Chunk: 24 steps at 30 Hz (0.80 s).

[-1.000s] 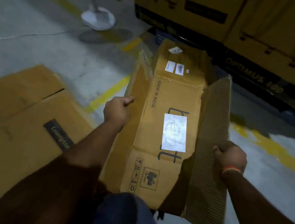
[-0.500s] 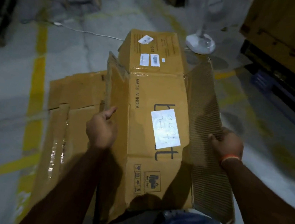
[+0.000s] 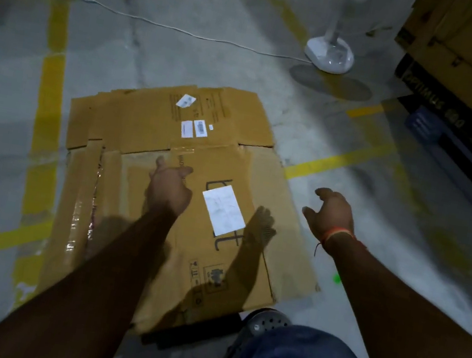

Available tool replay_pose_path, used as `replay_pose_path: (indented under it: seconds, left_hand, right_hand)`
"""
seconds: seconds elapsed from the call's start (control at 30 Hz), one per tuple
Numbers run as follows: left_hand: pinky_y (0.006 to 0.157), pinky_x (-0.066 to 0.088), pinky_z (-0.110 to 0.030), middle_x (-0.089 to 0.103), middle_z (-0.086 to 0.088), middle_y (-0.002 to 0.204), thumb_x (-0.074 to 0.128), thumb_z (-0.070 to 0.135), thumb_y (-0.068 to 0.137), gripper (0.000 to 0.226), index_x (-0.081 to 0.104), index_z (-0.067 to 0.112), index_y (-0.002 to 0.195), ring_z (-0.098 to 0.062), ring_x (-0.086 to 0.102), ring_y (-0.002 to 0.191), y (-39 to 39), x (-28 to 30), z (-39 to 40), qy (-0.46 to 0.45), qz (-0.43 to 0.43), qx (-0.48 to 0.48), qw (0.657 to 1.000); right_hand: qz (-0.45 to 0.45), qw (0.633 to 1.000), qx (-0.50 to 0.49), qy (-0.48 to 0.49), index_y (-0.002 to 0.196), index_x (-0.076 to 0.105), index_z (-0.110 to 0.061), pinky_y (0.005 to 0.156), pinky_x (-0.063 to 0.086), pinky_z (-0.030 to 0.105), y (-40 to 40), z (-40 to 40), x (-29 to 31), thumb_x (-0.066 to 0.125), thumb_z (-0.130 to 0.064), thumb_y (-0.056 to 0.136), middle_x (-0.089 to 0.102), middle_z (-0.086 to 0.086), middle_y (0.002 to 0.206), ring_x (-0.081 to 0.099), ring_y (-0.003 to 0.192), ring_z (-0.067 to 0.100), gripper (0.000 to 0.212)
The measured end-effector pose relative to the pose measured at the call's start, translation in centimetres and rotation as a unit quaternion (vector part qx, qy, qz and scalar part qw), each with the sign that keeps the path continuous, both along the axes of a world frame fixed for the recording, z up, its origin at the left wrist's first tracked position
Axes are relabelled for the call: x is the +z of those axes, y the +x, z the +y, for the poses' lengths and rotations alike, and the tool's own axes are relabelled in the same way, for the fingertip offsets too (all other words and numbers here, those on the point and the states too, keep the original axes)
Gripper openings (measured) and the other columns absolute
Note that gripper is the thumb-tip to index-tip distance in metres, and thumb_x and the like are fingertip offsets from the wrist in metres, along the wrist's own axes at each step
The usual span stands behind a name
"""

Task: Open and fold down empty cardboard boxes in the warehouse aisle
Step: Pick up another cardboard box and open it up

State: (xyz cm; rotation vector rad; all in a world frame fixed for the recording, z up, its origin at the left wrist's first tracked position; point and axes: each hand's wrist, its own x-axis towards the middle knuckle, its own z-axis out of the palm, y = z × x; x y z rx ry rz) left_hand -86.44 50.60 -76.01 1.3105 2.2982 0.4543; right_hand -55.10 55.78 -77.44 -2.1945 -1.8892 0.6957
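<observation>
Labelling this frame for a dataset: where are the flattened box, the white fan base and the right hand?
flattened box (image 3: 150,121), head view, bare upper flap.
white fan base (image 3: 330,55), head view, top of base.
right hand (image 3: 331,215), head view, back of hand.

Grey concrete floor (image 3: 162,51) marked with yellow lines (image 3: 49,103). Flattened cardboard box (image 3: 261,189) lies under the left hand (image 3: 169,188); beyond the right hand (image 3: 331,215), a white fan base (image 3: 329,53) and its white cable (image 3: 190,33).
</observation>
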Motion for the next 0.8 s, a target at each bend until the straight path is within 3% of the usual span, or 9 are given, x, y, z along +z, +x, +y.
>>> replay_pose_path:
  seconds: [0.07, 0.13, 0.23, 0.27, 0.33, 0.4, 0.43, 0.6, 0.8]
  left_hand:
    - [0.095, 0.052, -0.033, 0.022, -0.021, 0.165, 0.054, -0.007, 0.084, 0.062, 0.068, 0.028, 0.133, -0.036, 0.053, 0.133, 2.2, 1.1, 0.2, 0.026, -0.002, -0.032, 0.999]
    - [0.075, 0.047, -0.023, 0.025, -0.021, 0.165, 0.055, -0.007, 0.084, 0.06, 0.07, 0.03, 0.13, -0.029, 0.065, 0.118, 4.9, 2.6, 0.4, 0.027, -0.008, -0.076, 0.997]
    - [0.059, 0.042, -0.022, 0.022, -0.014, 0.166, 0.057, 0.001, 0.092, 0.053, 0.068, 0.035, 0.131, -0.019, 0.068, 0.071, 10.0, 4.9, 0.5, 0.026, -0.021, -0.154, 0.988]
    - [0.062, 0.045, -0.023, 0.022, -0.012, 0.166, 0.058, 0.005, 0.094, 0.05, 0.067, 0.035, 0.132, -0.018, 0.064, 0.064, 11.9, 5.6, 0.4, 0.031, -0.022, -0.181, 0.983]
    - [0.081, 0.048, -0.027, 0.026, -0.01, 0.166, 0.061, 0.009, 0.095, 0.045, 0.068, 0.035, 0.131, -0.027, 0.071, 0.087, 16.3, 7.0, -0.2, 0.051, -0.027, -0.238, 0.97]
    - [0.096, 0.044, -0.026, 0.031, -0.009, 0.164, 0.063, 0.011, 0.094, 0.044, 0.069, 0.035, 0.13, -0.028, 0.063, 0.122, 21.3, 8.4, -1.2, 0.065, -0.044, -0.3, 0.951]
    - [0.1, 0.042, -0.026, 0.034, -0.009, 0.163, 0.064, 0.012, 0.094, 0.043, 0.069, 0.034, 0.13, -0.026, 0.059, 0.128, 24.1, 9.1, -2.0, 0.068, -0.052, -0.333, 0.939]
    - [0.112, 0.039, -0.03, 0.047, -0.008, 0.156, 0.065, 0.017, 0.095, 0.038, 0.069, 0.032, 0.13, -0.021, 0.046, 0.142, 38.5, 13.0, -8.5, 0.084, -0.088, -0.502, 0.856]
    - [0.108, 0.038, -0.029, 0.04, -0.008, 0.16, 0.066, 0.019, 0.094, 0.038, 0.069, 0.031, 0.13, -0.022, 0.043, 0.144, 52.1, 17.2, -18.7, 0.076, -0.129, -0.63, 0.762]
  right_hand:
    - [0.011, 1.0, -0.002, 0.008, 0.139, 0.055, -0.012, 0.106, 0.046, 0.04, 1.3, -1.2, 0.6, 0.074, -0.028, 0.088, 0.055, 0.014, 0.138, 0.059, 0.121, 0.033, 0.056]
    - [0.017, 1.0, -0.007, 0.021, 0.137, 0.057, -0.011, 0.106, 0.046, 0.04, 3.2, -2.8, 1.7, 0.073, -0.026, 0.089, 0.056, 0.014, 0.138, 0.06, 0.119, 0.033, 0.053]
    - [0.031, 0.997, -0.041, 0.053, 0.134, 0.06, -0.01, 0.104, 0.047, 0.039, 7.5, -6.2, 3.9, 0.073, -0.023, 0.088, 0.058, 0.014, 0.135, 0.062, 0.116, 0.033, 0.049]
    - [0.029, 0.996, -0.053, 0.066, 0.133, 0.061, -0.01, 0.104, 0.047, 0.039, 9.3, -7.5, 4.5, 0.072, -0.023, 0.088, 0.058, 0.013, 0.135, 0.062, 0.116, 0.032, 0.048]
    - [0.017, 0.993, -0.08, 0.08, 0.133, 0.061, -0.012, 0.103, 0.047, 0.038, 13.2, -10.8, 6.0, 0.071, -0.023, 0.088, 0.059, 0.011, 0.135, 0.062, 0.116, 0.03, 0.047]
    - [0.01, 0.988, -0.12, 0.092, 0.132, 0.062, -0.014, 0.103, 0.047, 0.037, 17.3, -14.7, 7.8, 0.07, -0.022, 0.089, 0.059, 0.009, 0.135, 0.062, 0.116, 0.028, 0.045]
    - [0.009, 0.984, -0.146, 0.098, 0.132, 0.062, -0.014, 0.103, 0.047, 0.037, 19.5, -17.0, 8.7, 0.07, -0.021, 0.089, 0.059, 0.008, 0.135, 0.062, 0.116, 0.027, 0.044]
    - [-0.001, 0.949, -0.289, 0.121, 0.127, 0.066, -0.012, 0.099, 0.049, 0.035, 29.7, -30.2, 12.5, 0.07, -0.021, 0.087, 0.061, 0.01, 0.129, 0.064, 0.113, 0.03, 0.042]
    - [0.025, 0.886, -0.444, 0.136, 0.124, 0.067, -0.014, 0.099, 0.05, 0.038, 36.9, -44.6, 14.4, 0.069, -0.019, 0.084, 0.06, 0.009, 0.131, 0.064, 0.11, 0.028, 0.04]
